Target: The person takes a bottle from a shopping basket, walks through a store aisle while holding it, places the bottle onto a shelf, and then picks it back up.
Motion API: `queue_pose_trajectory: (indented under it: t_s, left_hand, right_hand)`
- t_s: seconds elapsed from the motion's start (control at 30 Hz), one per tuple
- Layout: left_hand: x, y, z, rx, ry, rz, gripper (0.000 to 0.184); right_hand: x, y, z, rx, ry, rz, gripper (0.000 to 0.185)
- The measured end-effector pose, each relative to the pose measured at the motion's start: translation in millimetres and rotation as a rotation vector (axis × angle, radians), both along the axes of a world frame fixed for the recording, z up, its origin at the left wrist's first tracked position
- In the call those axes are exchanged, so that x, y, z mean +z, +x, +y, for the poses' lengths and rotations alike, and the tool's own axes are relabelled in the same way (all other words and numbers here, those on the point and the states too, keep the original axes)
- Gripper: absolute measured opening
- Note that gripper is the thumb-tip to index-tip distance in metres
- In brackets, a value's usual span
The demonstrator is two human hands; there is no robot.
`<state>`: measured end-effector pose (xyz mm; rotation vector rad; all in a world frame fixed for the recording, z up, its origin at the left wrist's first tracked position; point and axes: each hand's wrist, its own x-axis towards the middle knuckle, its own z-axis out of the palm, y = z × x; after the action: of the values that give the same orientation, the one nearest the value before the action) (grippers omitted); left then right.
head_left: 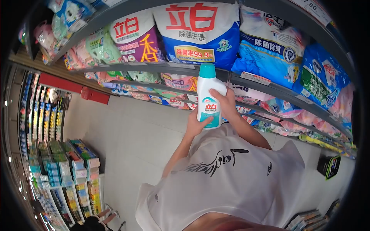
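White Liby bottle (208,96), teal cap (207,70) on, sits in both hands just in front of the shelf (279,88). Right hand (226,101) grasps its handle side; left hand (197,122) clasps the lower part, thumb across the label. Probably bleach, print small. Blue-and-white Liby detergent bag (198,38) stands behind.

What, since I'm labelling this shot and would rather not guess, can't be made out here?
Head view: most fingers of the left hand and right hand, hidden by the bottle.
Head view: the bottle's back, turned away; its fine print, too small.
Head view: some of the shirt lettering, lost in folds.
Head view: the other person's upper body, cut off by the lower edge.
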<state>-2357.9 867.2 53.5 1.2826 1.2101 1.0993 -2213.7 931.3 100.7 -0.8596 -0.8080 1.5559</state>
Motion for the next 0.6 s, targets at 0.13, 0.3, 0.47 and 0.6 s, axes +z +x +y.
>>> queue_pose_trajectory:
  t_s: [0.13,0.3,0.47,0.6]
  left_hand:
    - [-10,-11,11,-0.101,-0.051,-0.028,0.050]
    - [-4,-31,19,-0.191,-0.006,-0.005,0.043]
    - [-3,-45,30,-0.295,-0.011,-0.014,0.041]
    - [3,-58,41,-0.390,-0.084,-0.042,0.048]
  right_hand:
    - [-3,-4,-1,-0.036,0.014,-0.029,0.035]
    - [3,-19,-5,-0.128,-0.006,-0.061,0.035]
    - [7,-32,-8,-0.231,-0.032,-0.117,0.034]
    - [15,-43,-9,-0.283,-0.038,-0.115,0.034]
